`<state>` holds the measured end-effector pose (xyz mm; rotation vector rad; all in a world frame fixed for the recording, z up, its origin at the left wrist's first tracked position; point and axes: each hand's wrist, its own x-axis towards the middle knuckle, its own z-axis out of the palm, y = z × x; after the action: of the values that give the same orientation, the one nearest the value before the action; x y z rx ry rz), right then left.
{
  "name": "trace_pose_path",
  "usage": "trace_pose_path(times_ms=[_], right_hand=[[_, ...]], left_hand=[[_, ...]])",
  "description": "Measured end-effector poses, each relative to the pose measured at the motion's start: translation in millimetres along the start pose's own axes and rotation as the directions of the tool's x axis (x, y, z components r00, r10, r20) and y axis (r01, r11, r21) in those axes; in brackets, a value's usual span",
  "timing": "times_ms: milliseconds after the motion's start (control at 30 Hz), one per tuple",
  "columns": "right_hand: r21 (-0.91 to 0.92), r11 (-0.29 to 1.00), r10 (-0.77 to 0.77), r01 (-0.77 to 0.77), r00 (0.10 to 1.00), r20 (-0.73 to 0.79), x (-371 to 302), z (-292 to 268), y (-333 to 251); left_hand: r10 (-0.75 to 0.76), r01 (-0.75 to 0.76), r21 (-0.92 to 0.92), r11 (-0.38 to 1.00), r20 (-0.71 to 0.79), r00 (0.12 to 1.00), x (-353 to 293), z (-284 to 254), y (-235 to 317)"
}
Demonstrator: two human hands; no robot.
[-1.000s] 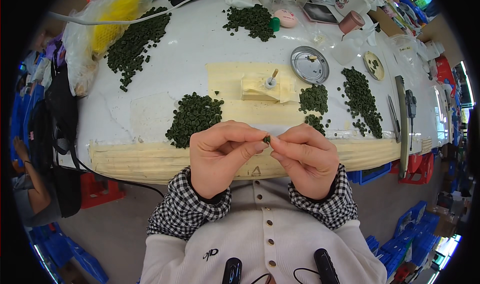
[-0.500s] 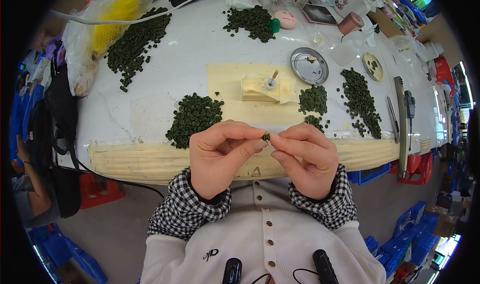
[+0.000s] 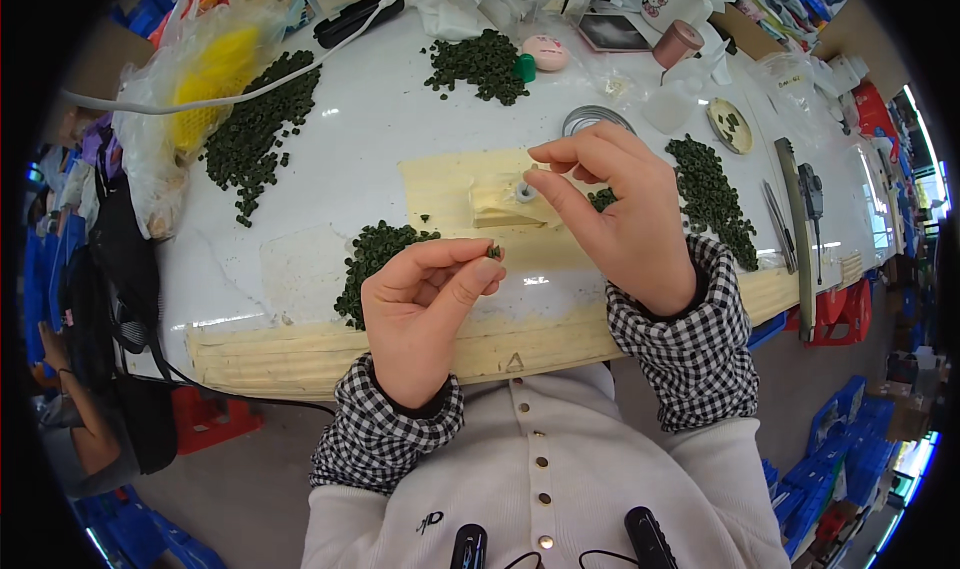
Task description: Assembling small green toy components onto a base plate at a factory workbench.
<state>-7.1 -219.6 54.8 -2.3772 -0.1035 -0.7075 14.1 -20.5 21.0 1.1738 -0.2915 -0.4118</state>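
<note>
My left hand [image 3: 415, 299] pinches a small dark green ring-like piece [image 3: 494, 253] between thumb and forefinger, above the near part of the table. My right hand [image 3: 625, 204] reaches over the table's middle. Its thumb and forefinger are around the top of a thin stick, mostly hidden by the fingers, which stands in a small white-rimmed pot [image 3: 525, 192]. The pot sits in a block wrapped in cream tape [image 3: 490, 209]. A heap of similar dark green pieces [image 3: 375, 254] lies just beyond my left hand.
More green heaps lie at the far left [image 3: 255, 129], far middle [image 3: 480, 64] and right [image 3: 712, 194]. A round metal tin [image 3: 595, 117] is partly behind my right hand. Tweezers [image 3: 779, 224] lie at the right. A white cable [image 3: 230, 102] crosses the far left.
My right hand has left the small green piece and moved up and forward to the stick in the pot. My left hand keeps the piece and has shifted slightly left.
</note>
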Motion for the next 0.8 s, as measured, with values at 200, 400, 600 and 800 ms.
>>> trace_pose_path(times_ms=[200, 400, 600, 800], right_hand=[[0.026, 0.997, -0.065, 0.068, 0.991, -0.114, -1, -8, -9], [0.312, 0.936, -0.133, 0.164, 0.984, -0.119, -4, -11, -28], [0.562, 0.827, -0.020, 0.025, 1.000, -0.015, -13, 6, -25], [0.545, 0.838, -0.031, -0.014, 0.997, 0.072, -13, 3, -26]], left_hand=[[-0.009, 0.009, -0.006, 1.000, 0.012, 1.000, -1, 0, -1], [-0.042, 0.041, 0.023, 0.999, 0.017, 0.999, -1, -2, 0], [-0.042, 0.042, 0.007, 0.999, 0.025, 0.999, -2, 1, 2], [-0.022, 0.022, -0.014, 1.000, 0.039, 0.999, -2, 1, 1]])
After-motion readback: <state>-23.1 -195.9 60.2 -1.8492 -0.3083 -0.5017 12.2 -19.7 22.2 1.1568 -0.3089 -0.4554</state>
